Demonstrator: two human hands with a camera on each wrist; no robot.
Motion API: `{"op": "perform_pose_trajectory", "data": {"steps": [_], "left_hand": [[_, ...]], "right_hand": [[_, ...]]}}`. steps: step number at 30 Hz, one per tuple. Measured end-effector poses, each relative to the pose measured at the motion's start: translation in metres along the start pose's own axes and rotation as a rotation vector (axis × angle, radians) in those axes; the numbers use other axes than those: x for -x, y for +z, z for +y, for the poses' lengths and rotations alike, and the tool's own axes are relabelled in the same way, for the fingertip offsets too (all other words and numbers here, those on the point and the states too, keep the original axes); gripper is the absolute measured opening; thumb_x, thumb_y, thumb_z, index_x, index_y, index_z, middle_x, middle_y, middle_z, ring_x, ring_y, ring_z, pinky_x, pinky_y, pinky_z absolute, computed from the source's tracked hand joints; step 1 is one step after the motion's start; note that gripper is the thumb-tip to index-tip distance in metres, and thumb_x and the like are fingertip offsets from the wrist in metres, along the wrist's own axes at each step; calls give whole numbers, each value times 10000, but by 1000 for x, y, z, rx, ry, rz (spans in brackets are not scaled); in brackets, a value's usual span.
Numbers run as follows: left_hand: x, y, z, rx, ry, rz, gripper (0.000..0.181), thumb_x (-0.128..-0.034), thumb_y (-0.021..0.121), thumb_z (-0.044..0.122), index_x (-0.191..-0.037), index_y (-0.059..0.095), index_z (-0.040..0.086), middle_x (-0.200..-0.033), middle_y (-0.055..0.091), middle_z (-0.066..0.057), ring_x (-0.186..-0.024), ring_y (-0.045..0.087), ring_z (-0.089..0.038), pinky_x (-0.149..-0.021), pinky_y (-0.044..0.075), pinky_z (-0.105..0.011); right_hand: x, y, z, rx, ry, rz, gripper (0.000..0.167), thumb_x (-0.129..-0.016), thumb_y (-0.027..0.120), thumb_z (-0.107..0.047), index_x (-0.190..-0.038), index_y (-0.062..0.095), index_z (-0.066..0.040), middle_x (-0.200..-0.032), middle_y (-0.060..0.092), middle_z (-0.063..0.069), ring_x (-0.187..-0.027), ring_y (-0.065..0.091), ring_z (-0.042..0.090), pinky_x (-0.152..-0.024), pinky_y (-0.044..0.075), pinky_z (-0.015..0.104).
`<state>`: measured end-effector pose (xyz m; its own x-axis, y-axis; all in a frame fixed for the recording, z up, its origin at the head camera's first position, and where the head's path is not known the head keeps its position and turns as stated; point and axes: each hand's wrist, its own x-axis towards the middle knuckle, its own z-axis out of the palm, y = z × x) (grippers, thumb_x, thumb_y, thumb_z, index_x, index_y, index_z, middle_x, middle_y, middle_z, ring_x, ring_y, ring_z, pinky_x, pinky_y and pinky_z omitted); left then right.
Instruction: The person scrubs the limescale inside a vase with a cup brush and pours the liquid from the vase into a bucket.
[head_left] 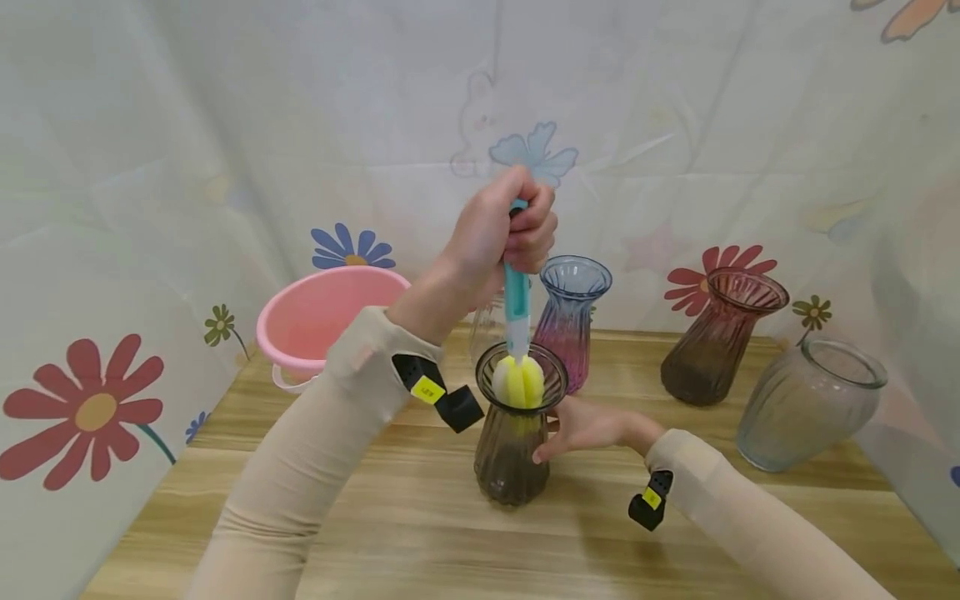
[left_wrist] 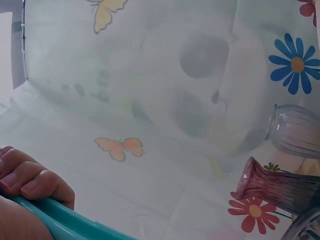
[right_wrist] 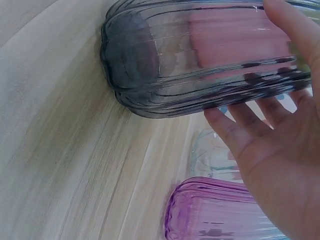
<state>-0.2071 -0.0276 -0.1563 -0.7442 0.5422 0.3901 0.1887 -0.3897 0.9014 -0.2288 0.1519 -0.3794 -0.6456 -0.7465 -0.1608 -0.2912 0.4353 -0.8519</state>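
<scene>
My left hand (head_left: 517,221) is wrapped in a fist around the turquoise handle of a sponge brush (head_left: 517,292), held upright. The brush's yellow and white sponge head (head_left: 519,382) sits in the mouth of a dark grey ribbed glass vase (head_left: 512,458). From the right side my right hand (head_left: 588,423) grips that vase below its flared rim. In the right wrist view, the thumb lies on one side of the vase (right_wrist: 175,95) and the fingers (right_wrist: 235,132) on the other. The left wrist view shows the turquoise handle (left_wrist: 65,220) under the curled fingers.
Behind stand a blue-and-pink vase (head_left: 573,292) and a partly hidden clear glass vessel (head_left: 486,329). A dark red vase (head_left: 716,350) and a wide clear glass jar (head_left: 806,408) are at the right of the wooden table (head_left: 420,533). A pink bucket (head_left: 300,321) stands back left.
</scene>
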Motion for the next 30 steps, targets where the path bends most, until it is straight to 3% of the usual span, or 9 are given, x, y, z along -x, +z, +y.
{"op": "perform_pose_trajectory", "data": {"steps": [8,11,16,19,23,26,30], "left_hand": [[5,-8,-26,33,-20,46,327,-823,204,98,-499,226,138,-426,208,28,-382,136,-149,-414,104,-267],[8,-13,-47,16,-44,39,342,-840,216,102,-500,236,138,-426,213,35,-380,143,-140,-408,113,-260],[17,-23,-90,-30,-135,22,374,-885,210,104,-513,241,107,-424,230,21,-379,171,-157,-407,160,-260],[22,-29,-105,-18,-167,36,379,-893,218,114,-514,237,104,-421,231,24,-383,165,-162,-413,166,-263],[25,-34,-112,11,-183,42,382,-893,237,135,-511,239,126,-417,234,44,-384,159,-148,-421,162,-257],[26,-34,-113,6,-185,31,375,-891,235,138,-516,234,127,-417,235,47,-383,163,-144,-424,164,-255],[26,-33,-111,-3,-179,24,369,-893,227,138,-524,228,119,-420,233,40,-386,160,-150,-424,165,-257]], "right_hand": [[0,0,-1,-13,-41,43,739,-737,760,-185,-1336,354,-35,-1358,423,112,-1238,438,270,-1000,384,457],[0,0,0,16,-69,60,742,-747,751,-186,-1340,336,-25,-1352,422,125,-1221,447,267,-981,407,438],[1,2,1,37,-85,62,787,-762,738,-204,-1369,266,-34,-1362,388,125,-1217,433,258,-947,443,383],[3,2,-1,36,-78,36,833,-779,724,-224,-1403,203,-39,-1403,332,133,-1259,394,274,-965,431,388],[7,-1,-3,41,-34,-9,872,-808,694,-249,-1440,122,-63,-1463,245,124,-1333,296,287,-1023,360,449],[8,-4,-3,45,14,-23,839,-824,673,-271,-1441,138,-76,-1467,258,108,-1347,275,281,-1048,318,472],[7,-3,-2,32,8,-23,786,-835,660,-272,-1428,187,-60,-1448,303,114,-1342,290,280,-1063,298,458]]}}
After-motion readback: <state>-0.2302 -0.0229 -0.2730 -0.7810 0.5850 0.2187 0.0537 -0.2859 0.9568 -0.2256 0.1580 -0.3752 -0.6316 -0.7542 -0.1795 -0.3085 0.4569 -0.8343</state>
